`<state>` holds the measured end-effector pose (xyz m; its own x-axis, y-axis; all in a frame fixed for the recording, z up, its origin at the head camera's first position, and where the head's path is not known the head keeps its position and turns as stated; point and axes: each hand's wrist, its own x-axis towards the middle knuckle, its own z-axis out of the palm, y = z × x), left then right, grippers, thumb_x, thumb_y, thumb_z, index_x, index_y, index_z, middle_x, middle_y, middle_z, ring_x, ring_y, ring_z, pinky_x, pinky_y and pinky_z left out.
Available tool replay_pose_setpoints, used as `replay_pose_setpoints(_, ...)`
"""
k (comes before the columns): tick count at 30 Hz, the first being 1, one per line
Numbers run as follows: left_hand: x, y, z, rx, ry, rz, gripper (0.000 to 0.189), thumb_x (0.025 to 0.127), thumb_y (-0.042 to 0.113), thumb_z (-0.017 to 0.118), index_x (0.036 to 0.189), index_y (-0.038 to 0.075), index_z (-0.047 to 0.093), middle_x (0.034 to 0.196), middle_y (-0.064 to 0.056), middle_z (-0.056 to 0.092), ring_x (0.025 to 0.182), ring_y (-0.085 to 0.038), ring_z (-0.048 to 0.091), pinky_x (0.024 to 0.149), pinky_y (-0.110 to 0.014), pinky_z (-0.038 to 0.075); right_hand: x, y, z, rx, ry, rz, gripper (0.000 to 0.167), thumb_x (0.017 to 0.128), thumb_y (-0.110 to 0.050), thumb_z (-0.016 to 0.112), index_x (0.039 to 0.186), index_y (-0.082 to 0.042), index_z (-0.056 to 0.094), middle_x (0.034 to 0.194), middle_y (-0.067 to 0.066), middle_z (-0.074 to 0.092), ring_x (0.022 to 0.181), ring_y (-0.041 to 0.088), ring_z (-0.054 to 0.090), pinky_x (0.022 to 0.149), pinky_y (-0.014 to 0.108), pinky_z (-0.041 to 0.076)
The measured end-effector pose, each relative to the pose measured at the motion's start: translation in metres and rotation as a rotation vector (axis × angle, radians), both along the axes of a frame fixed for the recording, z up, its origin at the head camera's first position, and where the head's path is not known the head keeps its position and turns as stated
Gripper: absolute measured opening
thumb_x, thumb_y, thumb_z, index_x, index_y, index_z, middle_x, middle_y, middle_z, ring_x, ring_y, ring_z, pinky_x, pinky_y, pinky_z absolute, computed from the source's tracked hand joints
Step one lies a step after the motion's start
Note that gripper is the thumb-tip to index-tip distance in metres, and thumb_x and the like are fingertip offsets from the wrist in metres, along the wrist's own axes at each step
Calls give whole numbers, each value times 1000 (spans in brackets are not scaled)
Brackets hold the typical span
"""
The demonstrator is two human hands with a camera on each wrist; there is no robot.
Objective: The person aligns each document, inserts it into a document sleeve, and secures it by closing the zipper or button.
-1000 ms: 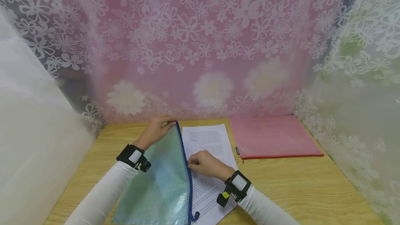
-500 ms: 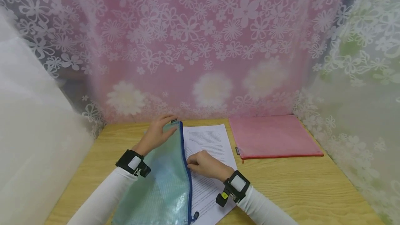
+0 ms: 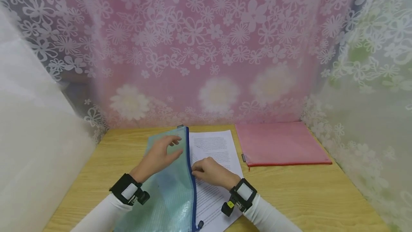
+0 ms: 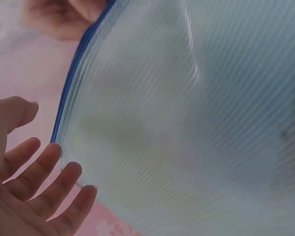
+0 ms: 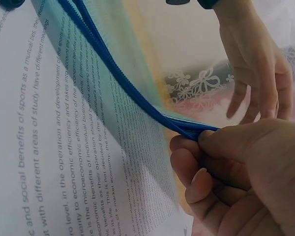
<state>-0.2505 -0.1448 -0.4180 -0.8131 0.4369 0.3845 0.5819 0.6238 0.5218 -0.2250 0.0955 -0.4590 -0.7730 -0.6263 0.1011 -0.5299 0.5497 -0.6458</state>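
A light blue-green zipper pouch (image 3: 161, 192) with a dark blue zipper edge lies on the left of the table. White printed paper (image 3: 214, 146) shows along its right side; in the right wrist view the sheet (image 5: 54, 162) runs partly behind the pouch's zipper edge (image 5: 132, 101). My right hand (image 3: 215, 172) pinches that blue edge between thumb and curled fingers near its middle. Above the pouch's upper part is my left hand (image 3: 159, 155), holding nothing, its fingers spread and relaxed in the left wrist view. The zipper pull (image 3: 200, 224) sits at the near end.
A pink zipper pouch (image 3: 284, 144) with a red zipper lies flat at the back right of the wooden table (image 3: 309, 196). Flowered translucent curtains (image 3: 219, 53) hang behind the table and on both sides.
My left hand has let go of the pouch's top corner and drawn back toward me, uncovering the small tag there. My right hand keeps its pinch on the zipper edge.
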Motion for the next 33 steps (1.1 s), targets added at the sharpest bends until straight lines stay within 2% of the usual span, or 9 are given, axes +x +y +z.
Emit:
replay_pose_setpoints(4, 17, 4, -6, -29, 0, 11, 27, 94, 24, 76, 118, 12, 73, 102, 0, 74, 90, -17, 70, 76, -32, 57, 0, 0, -2, 1, 16, -3, 13, 101, -14, 67, 104, -12, 79, 82, -11, 68, 69, -2, 55, 64, 16, 49)
replay_pose_setpoints(7, 26, 8, -12, -30, -35, 8, 12, 93, 24, 77, 104, 17, 75, 92, 9, 73, 80, -7, 67, 69, -24, 55, 0, 0, -3, -1, 20, -3, 14, 101, -14, 66, 105, -11, 79, 82, -11, 68, 69, -2, 55, 64, 16, 48)
replay_pose_setpoints(10, 31, 12, -19, -35, -75, -2, 3, 93, 24, 77, 93, 23, 74, 85, 13, 71, 74, -3, 65, 65, -20, 53, 0, 0, -3, -5, 11, -8, 14, 101, -14, 66, 104, -12, 79, 80, -11, 67, 68, -2, 54, 63, 16, 47)
replay_pose_setpoints(16, 34, 18, -33, -37, -173, -50, 10, 96, 26, 75, 87, 22, 73, 78, 11, 70, 64, -2, 62, 54, -21, 50, 1, -2, -3, -24, 16, 9, 15, 103, -16, 64, 101, -12, 79, 76, -11, 62, 66, -3, 51, 60, 15, 43)
replay_pose_setpoints(20, 35, 20, -36, -25, -215, -45, 13, 97, 28, 73, 86, 22, 74, 77, 11, 71, 62, 1, 61, 53, -22, 49, 2, -4, -1, -42, 37, 35, 18, 104, -18, 62, 95, -12, 77, 71, -11, 56, 62, -3, 47, 58, 14, 39)
replay_pose_setpoints(27, 35, 22, -34, -29, -206, -8, 19, 95, 33, 74, 79, 22, 74, 66, 14, 64, 55, 0, 53, 50, -21, 45, 2, -3, -1, -62, 14, 46, 19, 105, -15, 60, 101, -11, 77, 77, 3, 68, 64, -3, 49, 59, 15, 41)
replay_pose_setpoints(33, 36, 25, -31, -45, -199, -12, 19, 95, 27, 75, 77, 20, 76, 65, 13, 65, 53, 1, 53, 49, -20, 44, 3, -2, 0, -71, 15, 77, 19, 106, -14, 58, 101, -10, 76, 77, 6, 68, 63, -3, 48, 58, 15, 40)
